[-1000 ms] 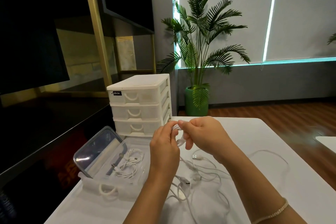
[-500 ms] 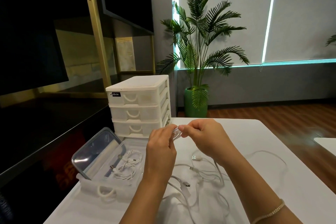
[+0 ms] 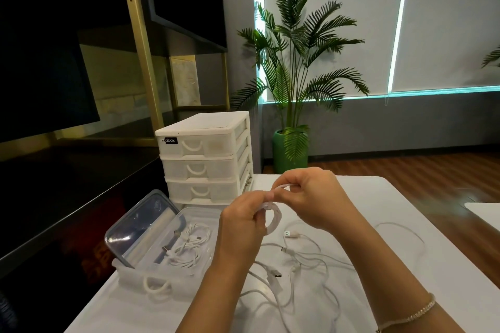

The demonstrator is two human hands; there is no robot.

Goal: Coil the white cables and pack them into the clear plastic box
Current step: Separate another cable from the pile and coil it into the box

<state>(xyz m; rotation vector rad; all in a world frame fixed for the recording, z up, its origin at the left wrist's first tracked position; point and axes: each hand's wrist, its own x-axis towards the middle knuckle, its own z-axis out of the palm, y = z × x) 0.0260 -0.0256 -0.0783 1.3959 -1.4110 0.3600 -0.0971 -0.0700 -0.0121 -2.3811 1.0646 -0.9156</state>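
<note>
Above the white table, my left hand (image 3: 240,227) holds a small white cable coil (image 3: 274,220) between thumb and fingers. My right hand (image 3: 313,197) pinches the loose end of that cable at the top of the coil. Several loose white cables (image 3: 305,273) lie tangled on the table below my hands, their plugs showing. At the left stands the clear plastic box (image 3: 127,270), open, with coiled white cables (image 3: 189,246) lying inside it.
A clear lid (image 3: 135,224) leans against the box's far left side. A white three-drawer organiser (image 3: 205,157) stands behind the box. The table edge (image 3: 422,224) runs along the right, with wooden floor and a potted palm (image 3: 295,84) beyond.
My hands have stayed together above the table, winding the cable. The coil now hangs lower in my left hand and shows as a fuller ring.
</note>
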